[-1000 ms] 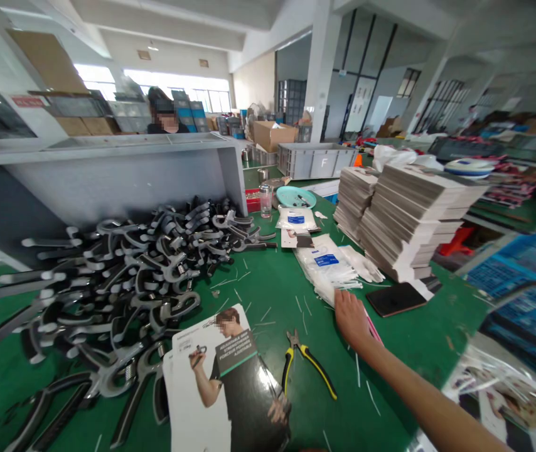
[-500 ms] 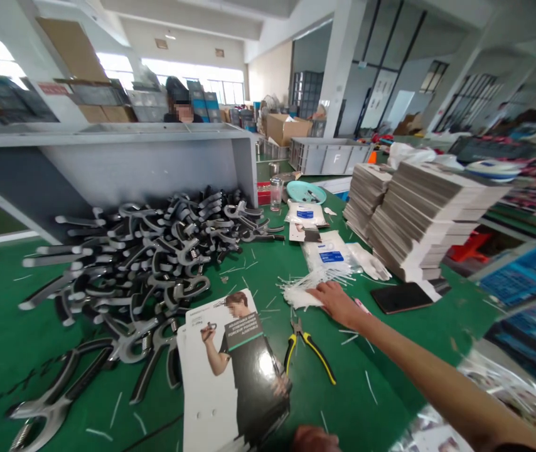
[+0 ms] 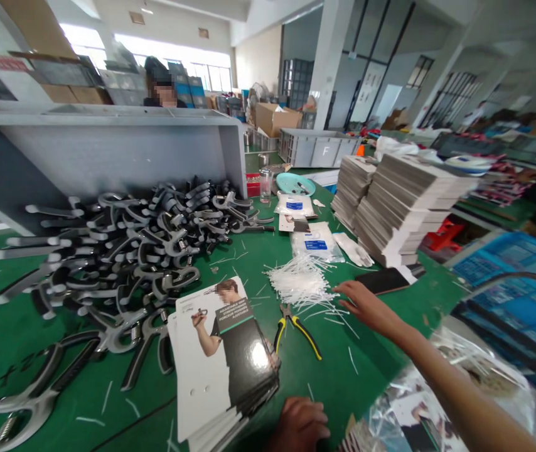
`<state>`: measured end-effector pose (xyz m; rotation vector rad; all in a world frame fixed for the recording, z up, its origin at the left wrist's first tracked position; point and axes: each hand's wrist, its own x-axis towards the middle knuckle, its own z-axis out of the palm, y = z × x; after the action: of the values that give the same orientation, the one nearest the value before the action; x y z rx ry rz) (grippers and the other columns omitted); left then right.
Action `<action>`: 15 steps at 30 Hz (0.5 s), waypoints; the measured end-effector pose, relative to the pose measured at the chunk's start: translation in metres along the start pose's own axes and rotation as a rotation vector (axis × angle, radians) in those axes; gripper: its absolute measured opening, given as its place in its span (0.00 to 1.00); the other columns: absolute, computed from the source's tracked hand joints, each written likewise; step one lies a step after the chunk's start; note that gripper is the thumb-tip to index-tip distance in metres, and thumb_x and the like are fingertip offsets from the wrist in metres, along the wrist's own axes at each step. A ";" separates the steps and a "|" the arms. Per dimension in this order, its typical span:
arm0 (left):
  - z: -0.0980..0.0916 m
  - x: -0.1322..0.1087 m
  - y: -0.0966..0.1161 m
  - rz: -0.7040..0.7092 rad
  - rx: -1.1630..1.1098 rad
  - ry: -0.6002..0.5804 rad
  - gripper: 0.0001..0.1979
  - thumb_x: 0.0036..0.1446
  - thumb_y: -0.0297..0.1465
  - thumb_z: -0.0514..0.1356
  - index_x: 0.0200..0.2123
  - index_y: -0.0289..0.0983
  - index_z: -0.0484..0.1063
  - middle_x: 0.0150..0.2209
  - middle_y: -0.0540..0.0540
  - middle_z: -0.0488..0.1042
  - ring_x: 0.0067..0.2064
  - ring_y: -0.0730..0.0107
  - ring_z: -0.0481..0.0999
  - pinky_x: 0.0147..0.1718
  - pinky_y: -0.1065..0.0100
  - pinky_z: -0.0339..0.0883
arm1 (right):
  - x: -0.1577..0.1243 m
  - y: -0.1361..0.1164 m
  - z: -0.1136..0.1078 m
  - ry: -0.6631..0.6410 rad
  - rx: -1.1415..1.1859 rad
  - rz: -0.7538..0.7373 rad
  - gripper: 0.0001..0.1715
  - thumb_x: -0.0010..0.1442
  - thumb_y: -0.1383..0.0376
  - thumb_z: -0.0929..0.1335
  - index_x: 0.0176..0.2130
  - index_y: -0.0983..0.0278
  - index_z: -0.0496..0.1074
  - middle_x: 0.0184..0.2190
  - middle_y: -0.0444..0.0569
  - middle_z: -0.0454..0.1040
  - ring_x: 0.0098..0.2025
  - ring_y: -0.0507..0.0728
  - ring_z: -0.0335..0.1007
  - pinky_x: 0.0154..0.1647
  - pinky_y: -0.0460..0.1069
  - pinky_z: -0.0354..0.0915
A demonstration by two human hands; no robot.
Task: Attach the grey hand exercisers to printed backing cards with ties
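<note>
My right hand (image 3: 366, 307) reaches in from the right, its fingers stretched out at the right edge of a loose heap of white cable ties (image 3: 299, 279). Nothing shows in its grasp. Low in the view, my left hand (image 3: 300, 424) has its fingers curled in, and its palm side is hidden. Beside it lies a stack of printed cards (image 3: 223, 358), fanned at the lower edge, with a grip-strengthener picture on top. Yellow-and-black pliers (image 3: 291, 326) lie with handles spread between the cards and the ties.
Many black-and-grey hand grippers (image 3: 145, 238) spill from a tipped grey crate (image 3: 145, 150) at left. Bags of ties (image 3: 317, 242), a white glove (image 3: 355, 249), a dark phone-like slab (image 3: 383, 280) and tall card stacks (image 3: 402, 201) stand behind. A person sits beyond the crate.
My right hand has drawn back to the right, off the cable ties, uncovering the heap. More of my left hand shows at the bottom. The whole view has shifted slightly.
</note>
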<state>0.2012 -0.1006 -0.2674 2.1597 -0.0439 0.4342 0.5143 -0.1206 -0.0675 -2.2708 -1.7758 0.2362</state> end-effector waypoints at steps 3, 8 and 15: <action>-0.004 0.000 0.005 0.012 -0.017 0.056 0.18 0.59 0.42 0.53 0.51 0.69 0.66 0.42 0.47 0.82 0.48 0.49 0.80 0.44 0.44 0.74 | -0.037 0.005 0.027 0.044 0.028 0.187 0.12 0.63 0.63 0.65 0.46 0.64 0.73 0.44 0.55 0.73 0.45 0.60 0.71 0.50 0.55 0.66; -0.027 0.004 0.031 0.045 -0.023 0.115 0.17 0.59 0.36 0.56 0.51 0.58 0.69 0.45 0.44 0.80 0.51 0.50 0.77 0.47 0.45 0.71 | -0.051 -0.006 0.061 0.080 0.055 0.401 0.09 0.65 0.63 0.66 0.40 0.67 0.72 0.40 0.54 0.73 0.44 0.59 0.71 0.49 0.56 0.67; -0.055 0.007 0.085 0.039 0.068 0.201 0.17 0.60 0.20 0.50 0.46 0.41 0.73 0.46 0.41 0.78 0.52 0.58 0.74 0.52 0.53 0.66 | -0.049 -0.010 0.047 0.047 0.260 0.513 0.17 0.67 0.59 0.68 0.52 0.66 0.70 0.48 0.52 0.73 0.44 0.57 0.74 0.44 0.56 0.73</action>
<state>0.1757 -0.1059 -0.1696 2.1734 0.0419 0.6819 0.4804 -0.1609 -0.1110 -2.4622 -1.0378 0.4700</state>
